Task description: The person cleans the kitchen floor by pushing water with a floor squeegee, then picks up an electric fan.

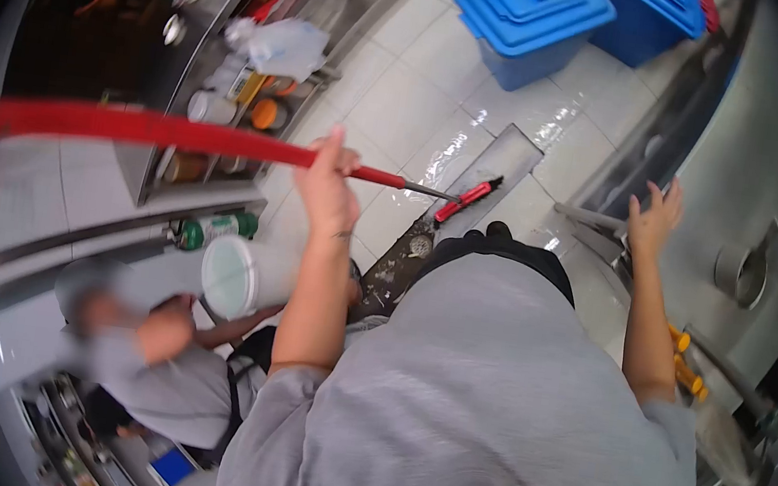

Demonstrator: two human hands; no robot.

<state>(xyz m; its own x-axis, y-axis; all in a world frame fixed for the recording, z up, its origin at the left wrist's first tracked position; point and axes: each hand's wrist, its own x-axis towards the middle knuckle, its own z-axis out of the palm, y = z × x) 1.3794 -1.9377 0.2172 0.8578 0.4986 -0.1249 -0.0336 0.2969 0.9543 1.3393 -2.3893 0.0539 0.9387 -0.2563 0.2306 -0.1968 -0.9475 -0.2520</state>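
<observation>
My left hand (329,181) is wrapped round the red handle (197,135) of a long-handled floor tool. At the handle's lower end, the red head (466,202) with its dark edge rests on a grey metal plate (502,165) in the wet tiled floor, just ahead of my feet. My right hand (653,219) is raised at the right with fingers spread, holding nothing, near the edge of a steel counter (719,198).
Blue lidded bins (535,12) stand ahead. A dark open drain channel (392,273) lies near my feet. A co-worker (181,363) is at the lower left, beside a white bucket (237,277). Shelves with containers (268,114) line the left; a metal pot (741,270) sits right.
</observation>
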